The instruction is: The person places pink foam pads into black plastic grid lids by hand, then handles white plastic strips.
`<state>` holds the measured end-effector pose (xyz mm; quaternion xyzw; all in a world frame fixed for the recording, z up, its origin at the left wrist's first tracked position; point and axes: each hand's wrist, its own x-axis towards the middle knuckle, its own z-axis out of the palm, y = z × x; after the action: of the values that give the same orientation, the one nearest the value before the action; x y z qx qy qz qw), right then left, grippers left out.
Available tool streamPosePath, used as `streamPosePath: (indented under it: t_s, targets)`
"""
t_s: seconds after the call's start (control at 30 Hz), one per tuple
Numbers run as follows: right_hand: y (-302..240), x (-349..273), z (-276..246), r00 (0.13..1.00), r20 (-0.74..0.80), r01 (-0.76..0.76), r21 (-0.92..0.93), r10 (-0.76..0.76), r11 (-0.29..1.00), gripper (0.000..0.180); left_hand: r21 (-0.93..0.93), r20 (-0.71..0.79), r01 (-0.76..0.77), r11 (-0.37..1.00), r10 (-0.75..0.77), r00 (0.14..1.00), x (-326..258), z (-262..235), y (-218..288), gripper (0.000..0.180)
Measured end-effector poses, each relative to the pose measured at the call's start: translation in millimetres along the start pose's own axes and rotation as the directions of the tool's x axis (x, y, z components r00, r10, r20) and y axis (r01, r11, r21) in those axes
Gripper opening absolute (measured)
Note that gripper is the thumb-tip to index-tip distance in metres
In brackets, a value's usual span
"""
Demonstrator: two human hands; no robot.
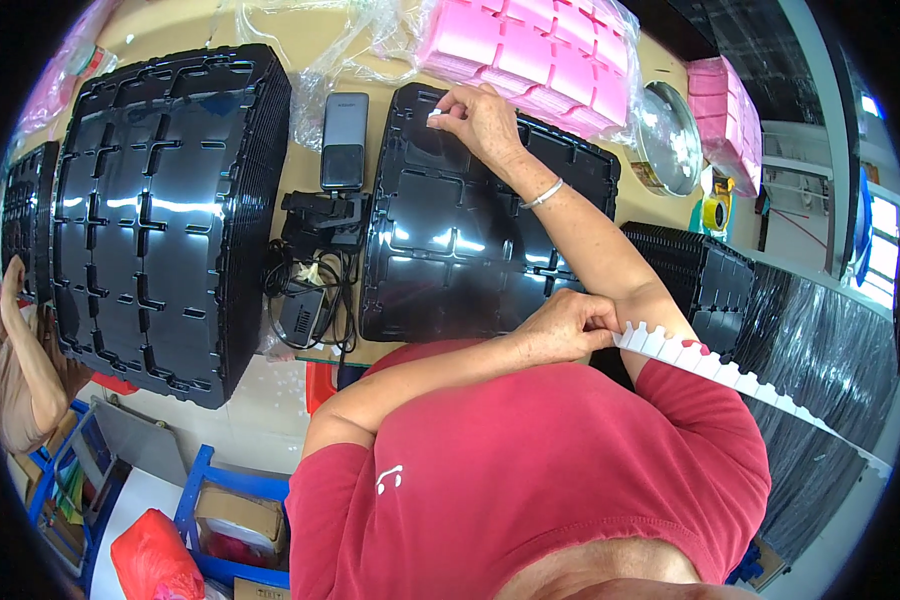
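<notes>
My arms cross in front of me. Nearer my body, my left hand (560,328) pinches the end of a long white strip with tabs along one edge (730,376); the strip runs off to the right past my right arm. Farther out, my right hand (482,122), with a bracelet on its wrist, pinches a small white piece (434,117). That hand is over the far left corner of a stack of black plastic trays (450,250). The top tray is glossy, with moulded rectangular recesses. Whether the piece touches the tray, I cannot tell.
Another black tray stack (155,210) rises at the left. Between the stacks lie a grey power bank (344,140) and tangled black cables (305,300). Wrapped pink trays (540,50) stand behind, beside a round metal dish (673,140). A co-worker's arm (32,355) shows far left.
</notes>
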<state>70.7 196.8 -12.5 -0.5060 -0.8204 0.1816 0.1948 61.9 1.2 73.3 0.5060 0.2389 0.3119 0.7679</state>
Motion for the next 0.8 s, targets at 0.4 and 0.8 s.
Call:
streamPosePath:
  t_s: [0.4,0.8]
  targets:
    - [0.0,12.4,-1.2,0.99,0.079,0.121,-0.073,-0.115,0.99,0.008,-0.04,-0.029,0.023,0.999,-0.025,0.999,1.6,-3.7,-0.6,0.008]
    - [-13.4,-15.5,-29.3,0.901,-0.413,0.169,0.053,-0.133,0.984,0.009,0.1,0.051,-0.046,0.994,0.041,0.998,-9.0,-0.5,-9.4,0.008]
